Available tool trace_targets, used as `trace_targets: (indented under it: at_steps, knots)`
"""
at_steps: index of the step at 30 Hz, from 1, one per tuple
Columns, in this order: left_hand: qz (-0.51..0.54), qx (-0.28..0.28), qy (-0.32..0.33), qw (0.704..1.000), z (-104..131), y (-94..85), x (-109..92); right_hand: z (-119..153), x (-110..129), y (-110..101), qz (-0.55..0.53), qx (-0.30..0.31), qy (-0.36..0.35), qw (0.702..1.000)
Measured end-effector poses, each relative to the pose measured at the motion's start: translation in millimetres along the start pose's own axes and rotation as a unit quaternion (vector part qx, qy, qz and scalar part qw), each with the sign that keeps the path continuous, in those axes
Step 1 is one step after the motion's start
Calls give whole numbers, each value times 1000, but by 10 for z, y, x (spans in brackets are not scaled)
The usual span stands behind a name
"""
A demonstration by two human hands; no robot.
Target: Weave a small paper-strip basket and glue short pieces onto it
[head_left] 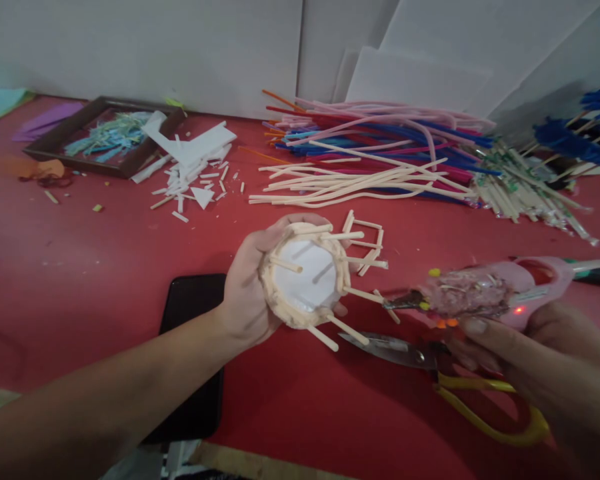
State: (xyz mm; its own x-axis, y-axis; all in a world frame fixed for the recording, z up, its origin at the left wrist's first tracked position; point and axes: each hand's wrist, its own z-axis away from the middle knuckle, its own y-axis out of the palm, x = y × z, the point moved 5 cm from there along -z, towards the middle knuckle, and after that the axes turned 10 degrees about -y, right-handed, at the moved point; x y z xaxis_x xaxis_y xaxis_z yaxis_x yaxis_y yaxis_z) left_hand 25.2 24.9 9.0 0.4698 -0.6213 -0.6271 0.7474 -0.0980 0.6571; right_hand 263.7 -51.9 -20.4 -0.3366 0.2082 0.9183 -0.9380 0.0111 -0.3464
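Observation:
My left hand (250,283) is wrapped round a small round basket (305,277) with a white base and a cream rim, from which several cream sticks stick out. In my right hand (520,347) is a pink glue gun (500,290), smeared with dried glue and showing a lit red light. Its dark nozzle points left and is close to one of the basket's sticks. Scissors (405,353) with yellow handles lie on the table just below the glue gun.
A black phone (193,373) lies beneath my left forearm. Behind are a brown tray (130,163) of scraps, white paper pieces (195,157), cream pipe cleaners (360,183), coloured ones (380,127) and wrapped glue sticks (520,183). Short cream sticks (364,243) lie behind the basket.

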Motion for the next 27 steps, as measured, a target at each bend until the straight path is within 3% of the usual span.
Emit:
trace_targets:
  at_steps: [16,20,27]
  knots:
    - [-18,19,14,1000,10,5,-4,-7,66,24,-49,-27,13,998]
    - [8,22,5,1000,-8,-22,11,-2,88,7,-47,-43,-24,998]
    - [64,30,-69,995,-60,-46,63,147,309,17,-30,-194,-148,969]
